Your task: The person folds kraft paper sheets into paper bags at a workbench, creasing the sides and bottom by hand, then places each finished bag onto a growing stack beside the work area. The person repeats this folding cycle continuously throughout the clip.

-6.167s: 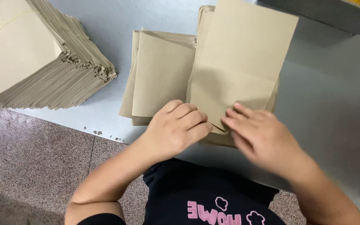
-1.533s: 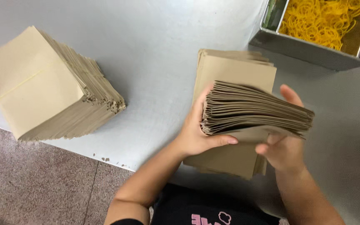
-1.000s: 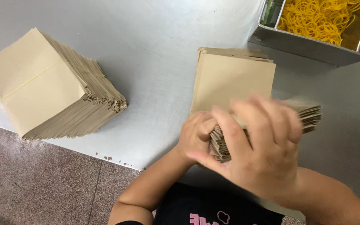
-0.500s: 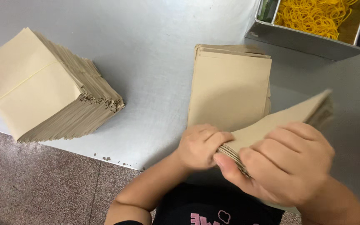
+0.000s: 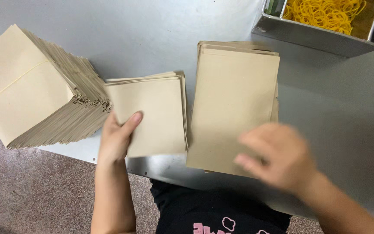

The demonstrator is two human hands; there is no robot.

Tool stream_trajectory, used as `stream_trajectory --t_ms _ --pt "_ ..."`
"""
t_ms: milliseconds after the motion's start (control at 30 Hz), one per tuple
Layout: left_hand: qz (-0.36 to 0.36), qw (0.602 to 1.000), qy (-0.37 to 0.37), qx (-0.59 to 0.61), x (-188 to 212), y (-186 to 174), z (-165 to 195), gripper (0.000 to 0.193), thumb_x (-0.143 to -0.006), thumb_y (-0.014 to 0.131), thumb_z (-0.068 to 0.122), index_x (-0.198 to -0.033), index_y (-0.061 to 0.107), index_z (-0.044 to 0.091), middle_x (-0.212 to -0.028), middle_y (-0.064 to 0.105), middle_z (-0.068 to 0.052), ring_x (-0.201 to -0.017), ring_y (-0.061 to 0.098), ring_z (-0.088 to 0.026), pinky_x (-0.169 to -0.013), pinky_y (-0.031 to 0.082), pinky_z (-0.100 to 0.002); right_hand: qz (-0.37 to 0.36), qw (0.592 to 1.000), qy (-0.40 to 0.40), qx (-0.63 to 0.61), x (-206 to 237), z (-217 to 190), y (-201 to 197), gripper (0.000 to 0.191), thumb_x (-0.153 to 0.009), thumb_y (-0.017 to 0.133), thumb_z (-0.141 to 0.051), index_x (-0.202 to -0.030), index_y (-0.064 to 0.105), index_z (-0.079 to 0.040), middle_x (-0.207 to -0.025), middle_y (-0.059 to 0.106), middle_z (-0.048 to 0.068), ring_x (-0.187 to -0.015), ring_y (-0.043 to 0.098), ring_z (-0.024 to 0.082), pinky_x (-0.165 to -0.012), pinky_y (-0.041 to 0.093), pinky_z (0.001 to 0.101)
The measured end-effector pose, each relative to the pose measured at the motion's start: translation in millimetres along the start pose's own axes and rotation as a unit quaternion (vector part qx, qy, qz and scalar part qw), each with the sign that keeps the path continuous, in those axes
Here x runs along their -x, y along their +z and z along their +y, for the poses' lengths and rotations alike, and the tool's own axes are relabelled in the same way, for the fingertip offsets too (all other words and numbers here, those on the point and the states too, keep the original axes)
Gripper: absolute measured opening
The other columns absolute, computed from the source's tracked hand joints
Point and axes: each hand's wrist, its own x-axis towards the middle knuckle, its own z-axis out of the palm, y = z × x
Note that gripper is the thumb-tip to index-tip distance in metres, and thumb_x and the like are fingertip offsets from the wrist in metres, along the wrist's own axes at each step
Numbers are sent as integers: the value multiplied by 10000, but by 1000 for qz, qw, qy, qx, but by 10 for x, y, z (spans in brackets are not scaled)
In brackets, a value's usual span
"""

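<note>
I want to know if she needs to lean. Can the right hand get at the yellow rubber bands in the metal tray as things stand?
Probably yes. The right hand hovers over the tall paper stack, and only bare table lies between it and the open-topped metal tray of rubber bands.

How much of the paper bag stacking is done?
Done: a tall pile on the left. In hand: the left hand grips a small bundle beside it. Left: the flat stack under the blurred right hand.
</note>
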Motion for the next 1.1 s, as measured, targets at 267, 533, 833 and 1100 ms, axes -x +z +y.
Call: stream_trajectory --t_ms 267,533,833,1100 --pt "100 849 253 -454 -352 293 -46 745 -919 763 182 -1531 393 -26 -1473 527 -229 -1258 595 -402 -964 516 -456 -122 990 -65 13 397 -9 360 476 -783 798 -384 -1100 725 -36 -1274 680 151 -1189 620 284 -929 508 417" --pt "-336 693 432 -470 378 874 295 326 -796 789 274 -1038 668 92 -1197 654 -90 -1116 643 -312 -945 522 -458 -105 991 -64 49 289 -104 342 461 -730 825 -290 -1102 730 -34 -1247 697 143 -1160 627 284 -882 507 404" --pt "-359 696 415 -463 435 1014 320 222 -785 740 195 -923 626 64 -1101 660 -108 -1082 662 -296 -913 545 -395 -110 993 -51 6 276 -61 299 435 -718 835 -277 -1073 734 -46 -1233 711 122 -1151 643 272 -845 521 395" --pt "-390 695 373 -474 360 985 341 182 -815 718 184 -942 655 69 -1076 672 -71 -1040 666 -256 -828 545 -366 -127 991 -38 -9 278 11 293 368 -769 822 -291 -1070 744 -94 -1216 733 73 -1172 657 238 -869 539 379"
